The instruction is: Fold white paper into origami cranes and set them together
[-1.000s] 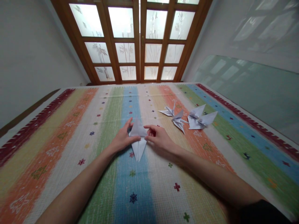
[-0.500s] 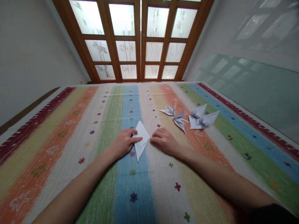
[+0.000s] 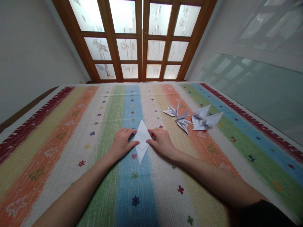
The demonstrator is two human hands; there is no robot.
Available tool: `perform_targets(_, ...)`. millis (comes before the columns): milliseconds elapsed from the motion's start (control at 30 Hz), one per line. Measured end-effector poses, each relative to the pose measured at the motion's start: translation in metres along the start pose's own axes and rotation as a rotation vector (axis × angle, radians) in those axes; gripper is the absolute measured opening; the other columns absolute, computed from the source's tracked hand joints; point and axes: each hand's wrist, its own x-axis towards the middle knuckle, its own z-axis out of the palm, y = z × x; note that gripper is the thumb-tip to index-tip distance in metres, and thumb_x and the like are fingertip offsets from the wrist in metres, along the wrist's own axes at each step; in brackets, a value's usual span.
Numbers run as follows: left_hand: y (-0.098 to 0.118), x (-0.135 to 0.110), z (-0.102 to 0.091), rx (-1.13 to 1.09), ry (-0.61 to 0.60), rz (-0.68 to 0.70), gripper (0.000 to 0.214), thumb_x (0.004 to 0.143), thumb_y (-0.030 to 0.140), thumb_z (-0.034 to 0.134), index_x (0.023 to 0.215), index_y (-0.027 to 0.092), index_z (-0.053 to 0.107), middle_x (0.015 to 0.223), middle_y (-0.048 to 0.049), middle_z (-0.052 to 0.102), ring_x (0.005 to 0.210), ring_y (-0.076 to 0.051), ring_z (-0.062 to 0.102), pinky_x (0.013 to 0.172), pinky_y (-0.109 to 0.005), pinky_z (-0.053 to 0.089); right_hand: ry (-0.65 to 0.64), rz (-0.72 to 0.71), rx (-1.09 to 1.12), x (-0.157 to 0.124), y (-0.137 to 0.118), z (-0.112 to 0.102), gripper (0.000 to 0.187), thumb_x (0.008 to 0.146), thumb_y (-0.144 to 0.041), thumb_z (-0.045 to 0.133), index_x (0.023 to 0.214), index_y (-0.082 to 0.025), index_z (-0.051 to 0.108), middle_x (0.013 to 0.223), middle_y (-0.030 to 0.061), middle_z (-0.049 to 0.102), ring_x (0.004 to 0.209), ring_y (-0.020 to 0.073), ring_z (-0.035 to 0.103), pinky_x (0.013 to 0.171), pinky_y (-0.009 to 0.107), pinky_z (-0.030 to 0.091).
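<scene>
A white sheet of folded paper (image 3: 142, 135) lies flat on the blue stripe of the cloth. It is a tall diamond, with an upper layer ending above its lower tip. My left hand (image 3: 122, 142) grips its left edge, thumb on top near the lower side and fingertips at the upper side. Across from it, my right hand (image 3: 163, 142) holds the right edge, thumb on the paper and the other fingers curled at the border. What the fingertips do beneath the edges is hidden.
Several folded paper cranes (image 3: 182, 119) sit grouped to the right, beyond my right hand. A striped tablecloth (image 3: 99, 176) covers the table. Behind the far edge stand wooden doors with frosted panes (image 3: 129, 50). A glass panel (image 3: 248, 85) lines the right wall.
My right hand has moved from the right corner onto the paper's right edge, its thumb now on top. My left thumb has drawn back toward the left edge. The paper's right corner looks narrower.
</scene>
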Motion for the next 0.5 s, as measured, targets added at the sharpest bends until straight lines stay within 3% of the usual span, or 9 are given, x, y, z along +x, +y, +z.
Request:
perform_targets(100, 0.0005, 0.0013, -0.0004, 0.001, -0.002, -0.065, 0.045, 0.075, 0.033, 0.078, 0.116, 0.019, 0.066, 0.097, -0.0069, 0.068, 0.098, -0.027, 0.058, 0.086, -0.041, 0.045, 0.04, 0.041, 0.121, 0.001, 0.002, 0.0017, 0.029, 0.076, -0.017, 0.075, 0.105, -0.018, 0.07, 0.087, 0.0041, 0.069, 0.08, 0.0178, 0.06, 0.077, 0.033, 0.041)
perform_targets(267, -0.0019, 0.0013, 0.0003, -0.077, 0.02, -0.042, 0.033, 0.075, 0.027, 0.078, 0.107, 0.02, 0.07, 0.095, -0.0056, 0.068, 0.097, -0.025, 0.059, 0.086, -0.04, 0.044, 0.067, 0.04, 0.213, 0.0009, 0.0042, 0.0058, 0.027, 0.074, -0.009, 0.073, 0.1, -0.017, 0.071, 0.087, 0.0046, 0.069, 0.076, 0.0157, 0.059, 0.077, 0.031, 0.044)
perform_targets(367, -0.0017, 0.0012, 0.0, -0.126, 0.031, -0.047, 0.028, 0.075, 0.023, 0.077, 0.101, 0.02, 0.07, 0.093, -0.0048, 0.069, 0.094, -0.024, 0.06, 0.084, -0.038, 0.044, 0.091, 0.051, 0.226, 0.0002, 0.0039, 0.0072, 0.038, 0.073, -0.009, 0.073, 0.11, -0.016, 0.068, 0.093, 0.0061, 0.069, 0.079, 0.0168, 0.06, 0.076, 0.032, 0.045)
perform_targets(500, -0.0007, 0.0019, -0.0001, -0.197, 0.009, -0.051, 0.009, 0.075, 0.018, 0.075, 0.081, 0.017, 0.068, 0.08, -0.0021, 0.068, 0.081, -0.02, 0.06, 0.077, -0.033, 0.044, 0.114, 0.055, 0.259, 0.0, 0.0035, 0.0079, 0.043, 0.072, -0.007, 0.073, 0.113, -0.017, 0.066, 0.087, 0.0036, 0.069, 0.077, 0.0166, 0.06, 0.075, 0.032, 0.046)
